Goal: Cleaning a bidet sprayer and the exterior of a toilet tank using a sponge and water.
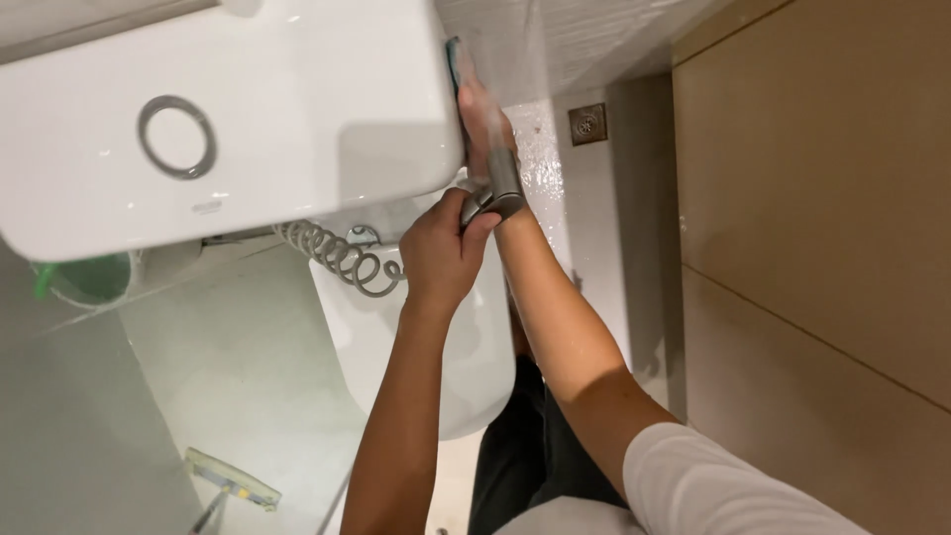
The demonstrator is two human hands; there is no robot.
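A white sleeve [723, 485] sits nearest the camera, on the right arm, which reaches up to the side of the white toilet tank [228, 119]. The right hand [487, 124] lies flat against that side, pressing a dark green sponge [454, 59] at its fingertips; how the fingers close on the sponge cannot be told. Just below it, touching the right wrist, the left hand [441, 253] is closed around a grey spray head [495, 193]. A coiled metal hose [337, 258] runs away from that grip to the left, under the tank. Beneath the left hand is the white bowl [416, 357]. Far below the grips, on the floor, lies a mop head [233, 481]. A floor drain [587, 123] shows right of the right hand.
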